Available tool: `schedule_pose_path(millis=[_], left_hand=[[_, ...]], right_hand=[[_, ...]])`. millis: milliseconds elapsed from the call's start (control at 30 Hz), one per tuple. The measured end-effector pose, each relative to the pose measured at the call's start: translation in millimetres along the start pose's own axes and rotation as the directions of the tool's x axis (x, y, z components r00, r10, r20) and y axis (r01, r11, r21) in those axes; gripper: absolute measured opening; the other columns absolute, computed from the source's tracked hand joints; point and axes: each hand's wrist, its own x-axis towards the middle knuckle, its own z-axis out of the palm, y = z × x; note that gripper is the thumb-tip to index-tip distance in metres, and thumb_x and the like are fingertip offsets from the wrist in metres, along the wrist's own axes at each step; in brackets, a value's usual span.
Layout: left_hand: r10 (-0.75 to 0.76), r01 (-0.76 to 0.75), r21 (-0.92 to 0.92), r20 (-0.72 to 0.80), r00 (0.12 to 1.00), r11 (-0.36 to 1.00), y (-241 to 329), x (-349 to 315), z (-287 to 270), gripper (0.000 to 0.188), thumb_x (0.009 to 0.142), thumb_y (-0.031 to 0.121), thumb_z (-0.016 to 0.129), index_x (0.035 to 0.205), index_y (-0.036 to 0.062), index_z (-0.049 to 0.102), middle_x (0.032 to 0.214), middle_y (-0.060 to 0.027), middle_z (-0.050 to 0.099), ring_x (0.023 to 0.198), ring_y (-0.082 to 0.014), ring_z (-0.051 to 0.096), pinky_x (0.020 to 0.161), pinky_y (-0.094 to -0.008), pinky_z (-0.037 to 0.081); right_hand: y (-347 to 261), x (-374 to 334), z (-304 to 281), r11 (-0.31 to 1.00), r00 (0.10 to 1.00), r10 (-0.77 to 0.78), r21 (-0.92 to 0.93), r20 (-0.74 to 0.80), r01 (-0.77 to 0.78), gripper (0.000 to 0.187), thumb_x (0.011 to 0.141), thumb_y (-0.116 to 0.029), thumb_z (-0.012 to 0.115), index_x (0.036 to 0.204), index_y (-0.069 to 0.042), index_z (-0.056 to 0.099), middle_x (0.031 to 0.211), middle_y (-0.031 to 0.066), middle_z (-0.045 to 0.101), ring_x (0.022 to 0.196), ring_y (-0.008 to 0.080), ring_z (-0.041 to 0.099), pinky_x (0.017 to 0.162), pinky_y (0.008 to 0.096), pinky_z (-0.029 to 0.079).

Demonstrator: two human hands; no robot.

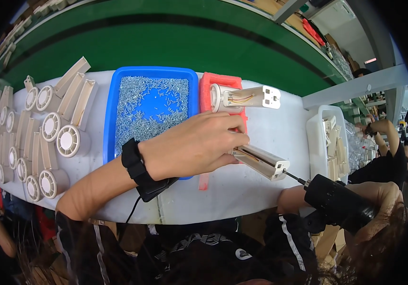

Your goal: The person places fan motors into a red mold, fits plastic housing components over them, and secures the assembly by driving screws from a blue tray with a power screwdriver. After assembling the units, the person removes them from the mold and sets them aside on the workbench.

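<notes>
My left hand (196, 142) is closed round a cream plastic housing (266, 164), long and hollow, with its far part hidden under my fingers. The housing lies at a slant, its end turned toward my right. In my right hand (379, 202) is a black electric screwdriver (339, 202), held nearly level. Its thin bit reaches the end face of the housing and appears to touch it. Just beyond my left hand, a second cream housing (249, 97) with a round base and coloured wires inside sits in a red foam holder (205, 97).
A blue tray (110, 109) of loose screws (132, 107) stands beside my left forearm. Many cream housings with round grilles (71, 141) cover the left side. At right is a white bin (314, 140) of cream parts. A green belt (175, 45) runs behind; another person's arm (387, 128) shows at right.
</notes>
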Motion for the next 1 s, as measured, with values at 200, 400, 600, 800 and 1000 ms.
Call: schedule_pose_path(millis=[200,400,600,800,1000], left_hand=[[-0.070,0.070,-0.021,0.006,0.998,0.997,-2.4,-1.8,2.6,0.038,0.084,0.013,0.082,0.118,0.0020,0.071,0.113,-0.0117,0.067,0.110,-0.0327,0.065,0.093,-0.0419,0.057],[-0.094,0.095,-0.018,0.025,0.995,0.995,-1.8,-1.9,0.6,0.040,0.084,0.015,0.083,0.120,0.0020,0.072,0.114,-0.0114,0.067,0.114,-0.0329,0.065,0.096,-0.0426,0.056],[-0.074,0.075,-0.055,0.030,0.997,0.996,-4.1,1.6,0.8,0.040,0.084,0.016,0.083,0.120,0.0019,0.072,0.116,-0.0114,0.067,0.123,-0.0346,0.063,0.100,-0.0444,0.055],[-0.089,0.090,-0.049,0.019,0.996,0.995,-4.7,-3.9,-0.3,0.040,0.085,0.016,0.083,0.121,0.0020,0.072,0.116,-0.0116,0.067,0.124,-0.0353,0.062,0.100,-0.0443,0.055],[-0.072,0.073,-0.063,0.016,0.997,0.995,-4.8,-1.5,-0.6,0.041,0.084,0.017,0.083,0.121,0.0022,0.072,0.116,-0.0113,0.067,0.115,-0.0325,0.065,0.098,-0.0424,0.056]], right_hand=[[3.8,7.0,-5.7,0.993,0.996,0.031,0.113,0.084,-0.040,0.035,0.096,-0.022,0.073,0.118,-0.005,0.053,0.064,0.0050,0.056,0.039,0.0170,0.051,0.044,0.0230,0.055],[-1.8,0.3,-2.6,1.000,1.000,-0.001,0.018,0.013,0.001,0.034,0.096,-0.021,0.073,0.117,-0.004,0.053,0.065,0.0048,0.056,0.040,0.0165,0.051,0.044,0.0230,0.055],[-24.6,-11.1,6.3,0.984,0.990,-0.063,-0.171,-0.129,0.040,0.033,0.095,-0.020,0.073,0.117,-0.004,0.053,0.066,0.0046,0.056,0.041,0.0161,0.051,0.044,0.0230,0.055],[-27.9,-14.0,4.0,0.973,0.978,-0.096,-0.224,-0.184,0.053,0.032,0.095,-0.020,0.073,0.116,-0.004,0.053,0.066,0.0043,0.056,0.042,0.0157,0.052,0.044,0.0230,0.055],[-28.2,-14.9,0.2,0.969,0.973,-0.112,-0.241,-0.202,0.061,0.032,0.095,-0.019,0.072,0.115,-0.004,0.053,0.067,0.0041,0.056,0.043,0.0153,0.052,0.044,0.0230,0.055]])
